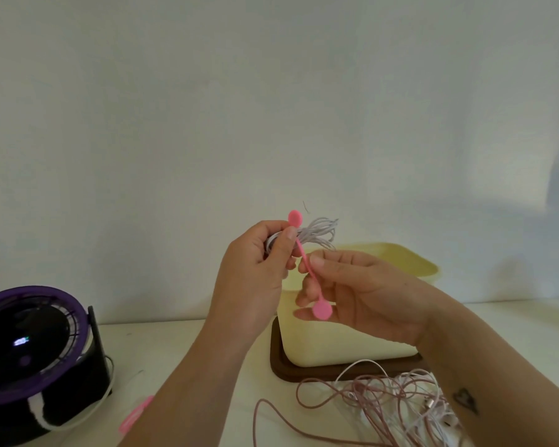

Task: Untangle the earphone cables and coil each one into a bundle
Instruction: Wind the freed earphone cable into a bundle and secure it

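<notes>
My left hand [259, 262] is raised in front of me and grips a coiled white earphone cable [318, 232], whose loops stick out to the right of my fingers. A pink cable tie [304, 258] with round ends lies across the coil. My right hand [352, 291] pinches the tie's strap between thumb and fingers, and its lower round end hangs by my fingertips. On the table at lower right lies a tangle of pink and white earphone cables [384, 401], partly hidden by my right forearm.
A pale yellow box [346, 343] stands on a dark brown tray [278, 366] behind my hands. A purple and black fan [33, 350] sits at the left. Another pink tie [136, 411] lies on the white table [162, 346] beside my left forearm. A plain wall rises behind.
</notes>
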Action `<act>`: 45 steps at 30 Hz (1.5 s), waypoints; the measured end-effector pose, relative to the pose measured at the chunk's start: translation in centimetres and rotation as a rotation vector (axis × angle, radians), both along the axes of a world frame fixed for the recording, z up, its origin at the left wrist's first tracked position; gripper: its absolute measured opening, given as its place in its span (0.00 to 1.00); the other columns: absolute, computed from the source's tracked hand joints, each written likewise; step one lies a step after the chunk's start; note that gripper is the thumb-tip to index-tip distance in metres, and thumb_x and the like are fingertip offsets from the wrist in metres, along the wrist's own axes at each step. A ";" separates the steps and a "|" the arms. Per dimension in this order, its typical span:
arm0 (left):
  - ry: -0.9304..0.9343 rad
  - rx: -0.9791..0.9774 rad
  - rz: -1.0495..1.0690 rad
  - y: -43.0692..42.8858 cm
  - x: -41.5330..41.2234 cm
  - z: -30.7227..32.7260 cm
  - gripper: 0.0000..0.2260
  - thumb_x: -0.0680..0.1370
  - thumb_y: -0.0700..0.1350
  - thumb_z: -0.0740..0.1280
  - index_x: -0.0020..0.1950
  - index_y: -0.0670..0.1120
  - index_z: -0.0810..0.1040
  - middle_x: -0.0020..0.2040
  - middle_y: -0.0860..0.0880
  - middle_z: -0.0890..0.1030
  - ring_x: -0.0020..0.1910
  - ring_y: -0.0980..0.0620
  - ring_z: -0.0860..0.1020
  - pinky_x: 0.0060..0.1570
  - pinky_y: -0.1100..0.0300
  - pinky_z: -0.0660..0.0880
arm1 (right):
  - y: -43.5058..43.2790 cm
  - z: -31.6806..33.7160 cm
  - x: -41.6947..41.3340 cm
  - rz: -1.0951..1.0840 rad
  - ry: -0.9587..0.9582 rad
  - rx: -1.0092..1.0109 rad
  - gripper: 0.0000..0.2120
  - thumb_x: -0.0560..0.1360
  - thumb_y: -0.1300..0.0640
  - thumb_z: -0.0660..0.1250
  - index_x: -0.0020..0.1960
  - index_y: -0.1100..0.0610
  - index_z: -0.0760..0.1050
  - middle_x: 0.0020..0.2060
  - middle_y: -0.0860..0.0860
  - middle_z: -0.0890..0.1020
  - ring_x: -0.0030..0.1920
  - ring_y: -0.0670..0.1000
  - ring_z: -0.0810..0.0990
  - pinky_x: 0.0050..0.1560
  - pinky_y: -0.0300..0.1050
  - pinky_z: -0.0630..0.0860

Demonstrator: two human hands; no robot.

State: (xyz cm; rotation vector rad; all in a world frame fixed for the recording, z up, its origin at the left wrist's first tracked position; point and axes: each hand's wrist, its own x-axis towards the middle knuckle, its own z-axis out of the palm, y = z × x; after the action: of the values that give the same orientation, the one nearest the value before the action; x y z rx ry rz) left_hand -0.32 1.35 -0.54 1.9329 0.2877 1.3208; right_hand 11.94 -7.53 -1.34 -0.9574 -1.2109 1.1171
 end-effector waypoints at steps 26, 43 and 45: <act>0.060 -0.624 -0.175 -1.5 2.4 -2.3 0.10 0.79 0.43 0.62 0.37 0.43 0.71 0.26 0.51 0.71 0.29 0.53 0.69 0.23 0.65 0.65 | -0.9 1.4 -2.1 -1.095 -1.199 0.339 0.05 0.74 0.51 0.67 0.50 0.44 0.79 0.40 0.42 0.77 0.46 0.43 0.73 0.43 0.38 0.69; -0.041 -0.156 -0.021 -1.0 2.2 -2.8 0.10 0.77 0.52 0.64 0.43 0.48 0.78 0.30 0.56 0.80 0.30 0.60 0.78 0.34 0.67 0.73 | -0.9 2.0 -1.8 -0.922 -0.621 0.328 0.04 0.71 0.55 0.72 0.47 0.50 0.82 0.34 0.43 0.85 0.38 0.38 0.82 0.41 0.30 0.76; -0.050 -0.165 -0.002 -0.9 2.2 -2.7 0.10 0.76 0.52 0.64 0.43 0.48 0.78 0.30 0.57 0.80 0.30 0.60 0.78 0.32 0.68 0.73 | -0.9 1.9 -1.9 -0.885 -0.564 0.333 0.04 0.71 0.55 0.72 0.46 0.50 0.81 0.35 0.43 0.85 0.38 0.39 0.83 0.45 0.34 0.79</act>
State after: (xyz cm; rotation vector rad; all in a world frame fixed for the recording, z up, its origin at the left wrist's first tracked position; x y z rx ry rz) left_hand 1.90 0.42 -3.19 1.7600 0.3585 1.3009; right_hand 10.00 -8.45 0.61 -1.3860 -1.1497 -0.0640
